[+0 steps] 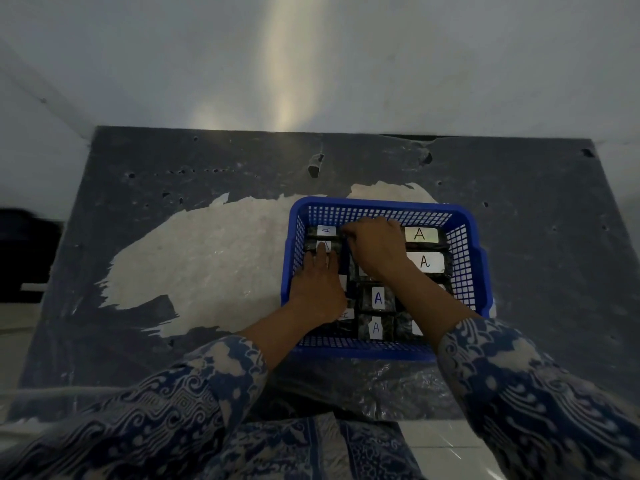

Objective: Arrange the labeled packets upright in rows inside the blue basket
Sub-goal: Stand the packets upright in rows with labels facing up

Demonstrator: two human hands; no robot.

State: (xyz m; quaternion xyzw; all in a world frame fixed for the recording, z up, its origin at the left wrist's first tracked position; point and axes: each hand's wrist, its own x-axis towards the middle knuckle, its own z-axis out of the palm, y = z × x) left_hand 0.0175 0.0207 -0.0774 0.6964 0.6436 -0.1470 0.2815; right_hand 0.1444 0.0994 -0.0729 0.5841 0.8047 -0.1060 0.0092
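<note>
We work at a dark table (pixel 519 209) with peeled pale patches, set against a white wall (pixel 173 64). The blue basket (pixel 384 207) holds the packets (pixel 377 299) in rows. Our left hand (pixel 320 282) presses flat on the left row; our right hand (pixel 375 247) curls around a far packet. A slip there could, we judge, topple neighbours or skew the row.

right hand (pixel 375 249) hiding middle packets, its grip unclear
</note>
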